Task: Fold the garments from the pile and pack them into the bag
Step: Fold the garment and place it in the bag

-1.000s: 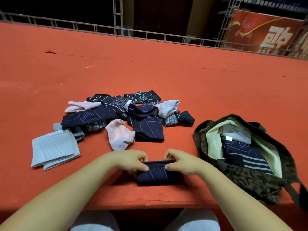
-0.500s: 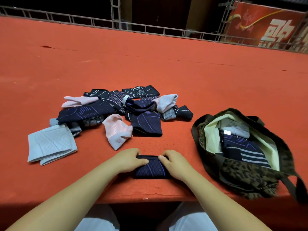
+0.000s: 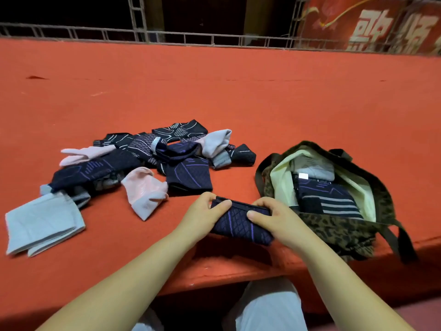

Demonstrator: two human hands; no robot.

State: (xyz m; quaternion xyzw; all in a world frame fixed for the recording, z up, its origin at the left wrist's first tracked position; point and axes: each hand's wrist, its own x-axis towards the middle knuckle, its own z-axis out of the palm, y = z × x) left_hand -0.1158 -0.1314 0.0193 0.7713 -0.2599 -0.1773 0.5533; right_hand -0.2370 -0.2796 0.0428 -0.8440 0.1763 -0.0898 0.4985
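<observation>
- Both hands hold one folded navy garment (image 3: pixel 241 223), dark blue with purple lines, at the near edge of the surface. The left hand (image 3: pixel 205 216) pinches its left end, thumb on top; the right hand (image 3: pixel 278 218) clamps its right end, fingers curled over the far edge.
- The piece appears lifted off the surface and tilted, right end lower and nearer the bag. Judgement: the two-handed hold keeps the fold from springing open during the carry.
- The bag (image 3: pixel 358 225), leopard-print with a pale lining, lies open at 3 o'clock from the hands, just beside the right hand. Its mouth faces up, so a folded piece can drop in flat.
- Inside it, folded garments already lie stacked: a dark striped one (image 3: pixel 329 201) on top, a grey one (image 3: pixel 312 169) behind it. Judgement: packing is partly done.
- The pile (image 3: pixel 152 158) sits at 11 o'clock from the hands, within reach: dark patterned, pink and grey pieces, unfolded and overlapping. Much remains.
- A pale blue piece (image 3: pixel 43 223) lies apart at 9 o'clock, folded flat; why it is set aside cannot be told.
- Surface: an orange-red covered platform (image 3: pixel 238 91), broad, with a stepped near edge.
- Room: a metal railing (image 3: pixel 191 40) runs along the far edge at 12 o'clock; a red banner (image 3: pixel 381 22) with pale characters hangs at 1 o'clock. Beyond is dark.
</observation>
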